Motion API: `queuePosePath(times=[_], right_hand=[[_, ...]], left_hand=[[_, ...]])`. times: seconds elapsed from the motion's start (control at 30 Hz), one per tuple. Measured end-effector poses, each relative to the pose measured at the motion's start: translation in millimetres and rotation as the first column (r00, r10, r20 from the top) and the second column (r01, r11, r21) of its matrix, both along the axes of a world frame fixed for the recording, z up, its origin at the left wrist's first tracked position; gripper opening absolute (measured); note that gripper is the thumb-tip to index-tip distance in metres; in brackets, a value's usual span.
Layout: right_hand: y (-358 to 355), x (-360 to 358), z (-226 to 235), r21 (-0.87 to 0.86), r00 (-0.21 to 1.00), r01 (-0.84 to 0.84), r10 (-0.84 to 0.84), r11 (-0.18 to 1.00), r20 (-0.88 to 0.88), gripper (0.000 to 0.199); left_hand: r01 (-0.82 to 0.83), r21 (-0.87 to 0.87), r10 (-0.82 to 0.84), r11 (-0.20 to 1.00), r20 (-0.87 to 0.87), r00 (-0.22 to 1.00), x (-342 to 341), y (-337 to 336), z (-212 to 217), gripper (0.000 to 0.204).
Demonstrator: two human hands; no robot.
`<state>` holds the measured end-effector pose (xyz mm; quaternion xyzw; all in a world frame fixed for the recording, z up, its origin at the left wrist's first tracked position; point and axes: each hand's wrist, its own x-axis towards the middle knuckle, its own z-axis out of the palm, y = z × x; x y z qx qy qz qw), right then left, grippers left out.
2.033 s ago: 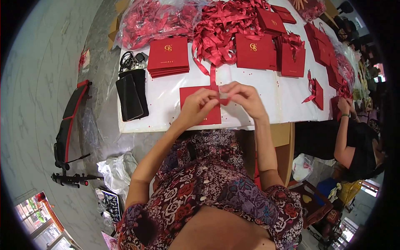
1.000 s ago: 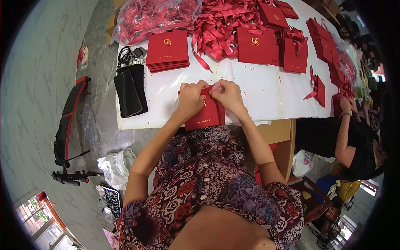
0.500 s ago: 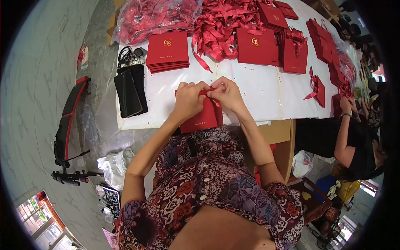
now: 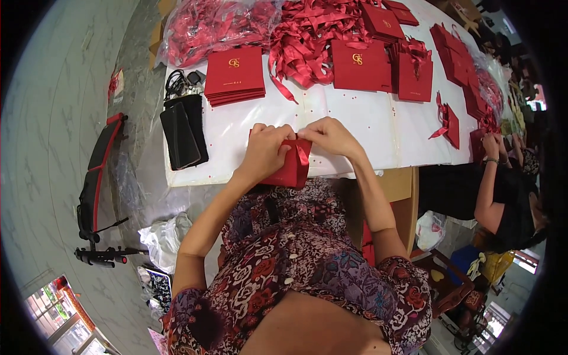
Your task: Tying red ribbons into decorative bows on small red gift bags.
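Head view: left hand [image 4: 267, 149] curled over the upper left part of a red paper bag [image 4: 291, 168], fingers pressed together on its top edge. Right hand [image 4: 329, 135] closed at the bag's upper right corner, pinching a thin red ribbon [image 4: 303, 155] there between thumb and fingers. Bag lying flat at the near edge of the white worktop [image 4: 361, 121], its lower end hanging past that edge toward the lap; long axis running from the hands down toward the body, slightly tilted to the left, mouth end away from the body.

Farther back on the left, a neat stack of flat red bags [image 4: 235, 75] with a small gold emblem in the middle. Beside it to the right, a loose heap of red ribbons [image 4: 307, 35]. Right of that, another flat red bag [image 4: 361, 65] with a gold emblem. At the back left corner, a clear plastic sack of red ribbon [image 4: 207, 26]. Black pouch [image 4: 183, 136] flat near the left edge.
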<state>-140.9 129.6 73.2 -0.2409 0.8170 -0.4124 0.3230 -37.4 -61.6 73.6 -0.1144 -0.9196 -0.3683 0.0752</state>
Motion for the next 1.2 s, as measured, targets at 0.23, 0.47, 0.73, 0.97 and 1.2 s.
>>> queuePosePath(times=[0.23,0.47,0.73,0.97,1.2], right_hand=[[-5,-17,-30,-0.235,0.922,-0.103,0.182,0.967,0.342,0.02],[-11,-21,-63,-0.246,0.91,0.415,-0.395,0.876,0.127,0.019],[13,20,-7,-0.308,0.966,0.178,-0.226,0.935,-0.128,0.026],[7,45,-13,-0.033,0.94,-0.165,0.147,0.986,-0.309,0.039],[-12,35,-21,-0.34,0.853,0.426,-0.246,0.838,0.46,0.021]], left_hand=[[0.003,-0.116,-0.023,0.993,-0.176,0.984,-1,5,3,0.02],[-0.018,0.087,0.026,0.996,-0.086,0.996,2,20,-2,0.013],[-0.24,0.122,0.242,0.963,-0.006,0.97,-11,-7,-26,0.017],[-0.268,0.111,0.273,0.957,-0.028,0.962,-22,1,-30,0.018],[-0.329,0.657,0.052,0.679,0.403,0.914,20,41,-34,0.026]])
